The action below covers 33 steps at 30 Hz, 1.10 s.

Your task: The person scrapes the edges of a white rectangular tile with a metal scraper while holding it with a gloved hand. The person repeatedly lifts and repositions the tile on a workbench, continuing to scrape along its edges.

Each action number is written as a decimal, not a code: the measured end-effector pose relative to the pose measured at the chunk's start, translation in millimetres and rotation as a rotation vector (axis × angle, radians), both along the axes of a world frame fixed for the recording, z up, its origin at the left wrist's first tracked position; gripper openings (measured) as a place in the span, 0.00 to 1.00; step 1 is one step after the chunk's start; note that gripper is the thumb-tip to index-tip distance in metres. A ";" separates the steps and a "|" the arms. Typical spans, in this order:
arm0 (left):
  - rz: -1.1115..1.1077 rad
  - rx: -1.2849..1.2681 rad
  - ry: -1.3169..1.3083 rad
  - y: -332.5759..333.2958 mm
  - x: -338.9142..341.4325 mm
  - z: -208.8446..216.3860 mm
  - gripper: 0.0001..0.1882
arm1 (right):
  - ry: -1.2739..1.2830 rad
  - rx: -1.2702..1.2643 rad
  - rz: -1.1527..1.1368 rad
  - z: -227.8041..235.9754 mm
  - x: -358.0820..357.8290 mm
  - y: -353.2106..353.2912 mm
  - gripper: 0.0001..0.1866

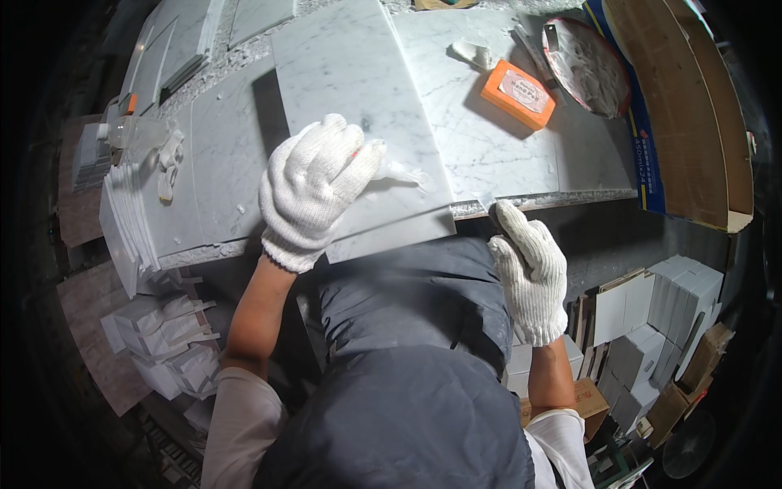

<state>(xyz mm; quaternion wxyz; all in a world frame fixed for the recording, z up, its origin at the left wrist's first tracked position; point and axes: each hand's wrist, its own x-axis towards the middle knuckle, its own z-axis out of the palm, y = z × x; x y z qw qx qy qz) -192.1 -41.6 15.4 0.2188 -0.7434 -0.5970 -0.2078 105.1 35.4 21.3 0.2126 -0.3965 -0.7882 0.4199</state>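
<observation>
Bent inward, the fingers of the left hand (309, 191) gathered beside a strip of clear plastic (403, 175); I could not tell whether they pinched it, since the glove hid the palm side. A speck of red showed between those fingers. The plastic lay over the near part of a veined slab (350, 73), its long axis running from the fingertips out to the person's right, with its free end pointing right and slightly toward the body. The slab's own long axis ran away from the person, leaning left at the far end.

Off to the right, the right hand (533, 273) was at the near edge of the bench (497, 163), fingers pointing away and close together. Something dark showed at their tips; whether it was held, I could not tell. Beyond, an orange box (519, 95) sat slantwise near a carton (700, 114).
</observation>
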 end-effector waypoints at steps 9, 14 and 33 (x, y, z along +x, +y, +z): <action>0.177 -0.008 -0.381 -13.7 3.4 -1.4 0.25 | 0.213 -0.185 -0.055 -19.1 10.1 -1.2 0.26; 0.266 0.202 -1.405 -37.7 -13.1 -1.5 0.26 | 0.458 -0.597 -0.230 -11.7 6.3 -6.6 0.35; 0.871 0.109 -1.219 -96.8 -129.3 -83.0 0.33 | 0.308 -0.363 -0.003 10.8 -17.7 -2.3 0.17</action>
